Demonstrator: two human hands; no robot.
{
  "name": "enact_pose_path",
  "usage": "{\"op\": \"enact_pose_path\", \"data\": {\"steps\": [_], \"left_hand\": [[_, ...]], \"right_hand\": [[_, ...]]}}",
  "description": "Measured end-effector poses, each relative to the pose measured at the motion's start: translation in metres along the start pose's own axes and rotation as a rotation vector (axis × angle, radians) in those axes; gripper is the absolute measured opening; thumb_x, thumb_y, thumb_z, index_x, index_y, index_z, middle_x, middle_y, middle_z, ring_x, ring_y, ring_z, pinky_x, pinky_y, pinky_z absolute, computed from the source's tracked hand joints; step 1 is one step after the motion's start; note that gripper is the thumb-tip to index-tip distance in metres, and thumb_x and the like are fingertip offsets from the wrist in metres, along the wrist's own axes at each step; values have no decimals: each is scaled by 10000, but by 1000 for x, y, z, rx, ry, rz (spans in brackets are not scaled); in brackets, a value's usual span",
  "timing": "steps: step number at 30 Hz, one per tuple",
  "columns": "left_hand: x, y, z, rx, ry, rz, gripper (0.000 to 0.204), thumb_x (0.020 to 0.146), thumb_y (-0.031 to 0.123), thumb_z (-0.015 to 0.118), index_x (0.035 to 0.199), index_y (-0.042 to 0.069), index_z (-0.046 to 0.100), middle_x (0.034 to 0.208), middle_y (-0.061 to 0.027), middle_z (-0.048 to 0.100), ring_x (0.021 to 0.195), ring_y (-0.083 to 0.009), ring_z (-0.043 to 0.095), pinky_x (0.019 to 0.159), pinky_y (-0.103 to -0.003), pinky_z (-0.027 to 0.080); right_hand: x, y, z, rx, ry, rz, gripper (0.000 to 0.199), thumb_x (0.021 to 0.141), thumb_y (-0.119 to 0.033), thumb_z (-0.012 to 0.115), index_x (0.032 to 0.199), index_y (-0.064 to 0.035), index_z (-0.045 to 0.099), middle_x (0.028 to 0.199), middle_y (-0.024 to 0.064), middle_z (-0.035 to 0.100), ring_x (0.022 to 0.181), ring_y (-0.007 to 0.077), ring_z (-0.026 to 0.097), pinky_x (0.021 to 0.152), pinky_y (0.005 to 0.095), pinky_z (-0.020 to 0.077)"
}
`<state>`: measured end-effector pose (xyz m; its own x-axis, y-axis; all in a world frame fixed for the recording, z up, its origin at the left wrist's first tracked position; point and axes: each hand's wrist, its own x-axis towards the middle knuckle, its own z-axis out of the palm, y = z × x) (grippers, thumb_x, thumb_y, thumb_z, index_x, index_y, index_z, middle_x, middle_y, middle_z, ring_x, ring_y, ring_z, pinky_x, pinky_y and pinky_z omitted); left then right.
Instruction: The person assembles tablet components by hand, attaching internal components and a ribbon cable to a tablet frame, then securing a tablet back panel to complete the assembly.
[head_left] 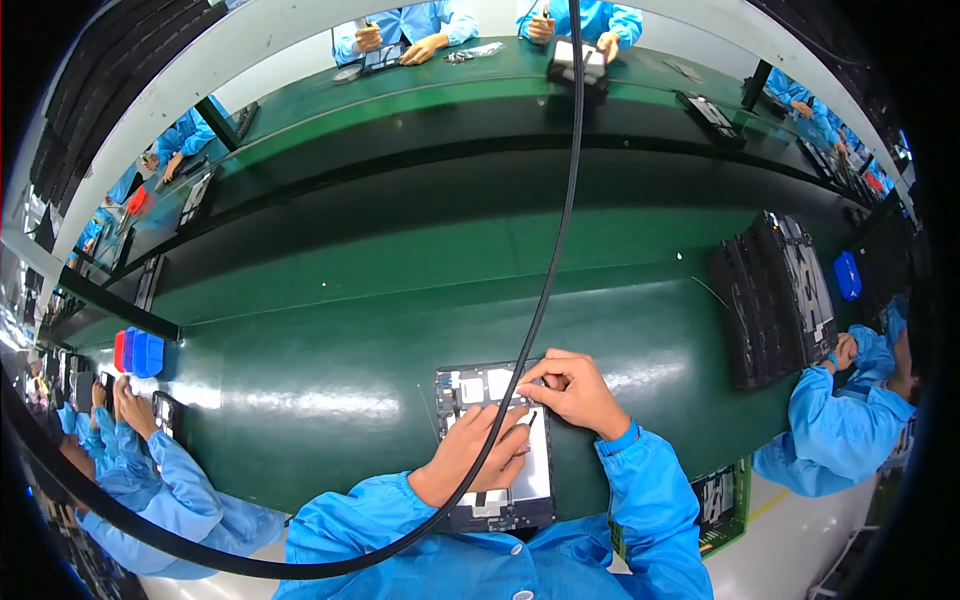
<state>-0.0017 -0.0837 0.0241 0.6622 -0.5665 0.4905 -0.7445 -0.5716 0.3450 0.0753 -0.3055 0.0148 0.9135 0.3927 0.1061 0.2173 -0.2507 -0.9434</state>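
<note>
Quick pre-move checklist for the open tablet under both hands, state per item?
1. Open tablet lies flat on the green table: ok.
2. Left hand rests on the tablet, steadying it: ok.
3. Right hand pinched at the upper part of the tablet: ok; what its fingers hold, cannot tell.
4. Black cable crosses over the left hand and the tablet: not ok.
5. Stack of dark tablet frames lies apart, to the right: ok.
6. Neighbour's sleeve away from the tablet: ok.
</note>
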Motion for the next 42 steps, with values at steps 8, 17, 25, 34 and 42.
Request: {"op": "enact_pose_path", "data": {"steps": [8, 17, 25, 34, 42], "left_hand": [[-3, -1, 4, 34, -64, -20, 306, 783, 152, 789, 1060, 70, 686, 1405, -135, 689, 1007, -281, 628, 829, -425, 510], [11, -11, 5, -31, -23, 2, 243, 746, 90, 764, 957, 67, 646, 1250, -131, 710, 939, -285, 614, 782, -419, 497], [4, -11, 3, -53, -20, -13, 216, 722, 76, 759, 896, 72, 631, 1258, -131, 736, 890, -267, 611, 755, -408, 486], [0, -11, 7, -66, 9, -18, 230, 721, 88, 758, 914, 70, 635, 1225, -125, 743, 899, -268, 609, 756, -407, 486], [4, -15, 9, -89, 39, -10, 247, 715, 90, 759, 927, 65, 636, 1129, -125, 733, 866, -272, 597, 740, -415, 484]], "right_hand": [[1, 3, -1, 19, -1, 62, 164, 875, -134, 939, 1026, -81, 901, 708, -21, 469, 663, 92, 419, 590, 325, 308], [1, 5, -1, -11, -3, 62, 206, 890, -121, 929, 1082, -62, 887, 709, -34, 464, 660, 81, 412, 595, 305, 319], [-1, -20, -21, 93, -256, 235, 607, 970, -8, 807, 1547, -68, 629, 656, -112, 319, 604, 19, 323, 575, 261, 304], [2, -23, -23, 308, -330, 403, 653, 982, 2, 797, 1590, -81, 574, 631, -120, 311, 560, 12, 373, 547, 250, 390], [12, -29, -28, 285, -352, 500, 673, 965, -13, 821, 1580, -89, 559, 595, -109, 364, 524, 36, 486, 509, 267, 430]]}}
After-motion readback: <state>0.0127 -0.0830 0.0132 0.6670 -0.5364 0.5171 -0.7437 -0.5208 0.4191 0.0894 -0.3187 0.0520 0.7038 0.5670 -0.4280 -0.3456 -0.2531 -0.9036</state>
